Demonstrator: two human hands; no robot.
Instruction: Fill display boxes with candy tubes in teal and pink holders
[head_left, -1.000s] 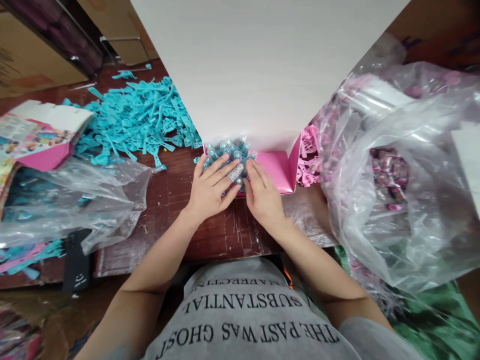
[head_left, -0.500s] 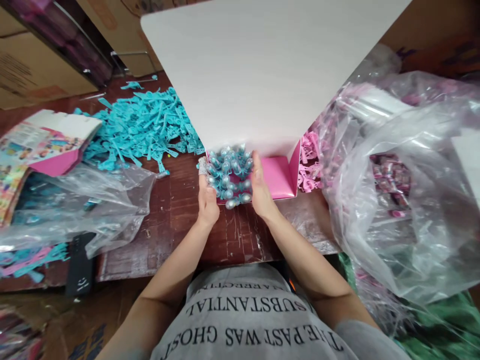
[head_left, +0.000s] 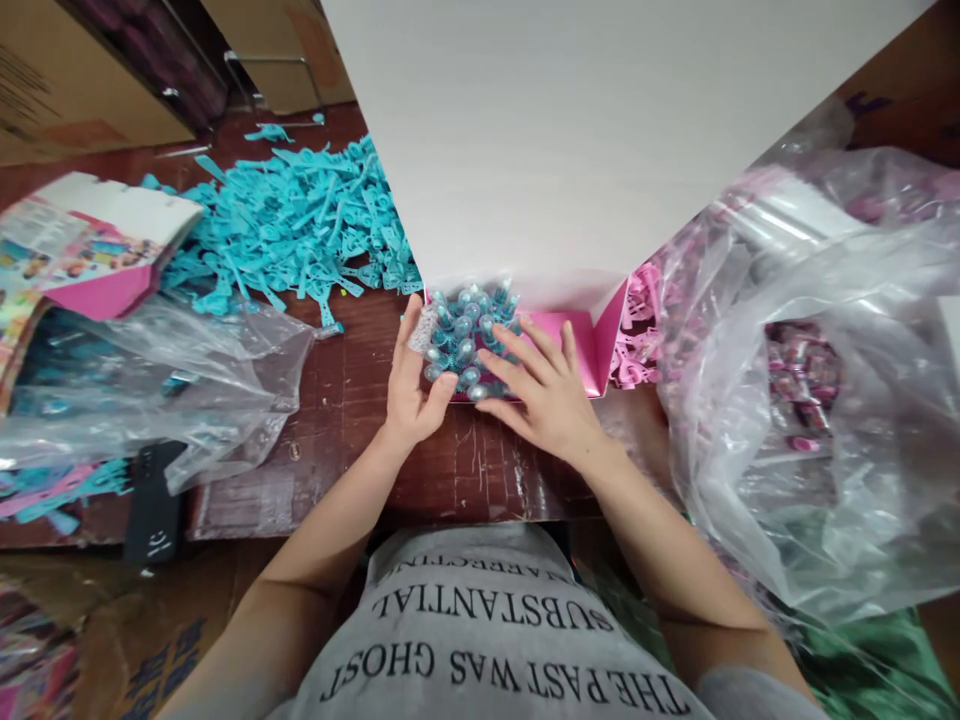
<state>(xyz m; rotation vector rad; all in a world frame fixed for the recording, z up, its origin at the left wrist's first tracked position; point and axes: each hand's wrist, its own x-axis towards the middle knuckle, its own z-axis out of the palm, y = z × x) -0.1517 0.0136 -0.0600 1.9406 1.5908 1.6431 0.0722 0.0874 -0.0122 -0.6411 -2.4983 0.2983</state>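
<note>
Several small blue tubes with clear rounded ends (head_left: 466, 325) stand bunched in the left part of a pink box (head_left: 551, 330). The box's tall white lid (head_left: 600, 130) is raised behind them. At the left side of the bunch is my left hand (head_left: 411, 385), open, its thumb by the near tubes and a whitish wrapping on one finger. My right hand (head_left: 551, 395) spreads its fingers over the right edge of the bunch, fingertips touching the tubes. The right part of the box shows its pink inside.
Loose turquoise plastic pieces (head_left: 300, 220) are heaped at the left, pink ones (head_left: 637, 340) right of the box. A clear bag (head_left: 750, 450) with pink-brown items stands right. At left are a plastic bag (head_left: 247, 370), printed cartons (head_left: 112, 240) and a black phone-like object (head_left: 155, 500).
Both hands have loosened from the sides of the bunch. The tubes now sit lower in the box. My right hand has turned and spread its fingers over them.
</note>
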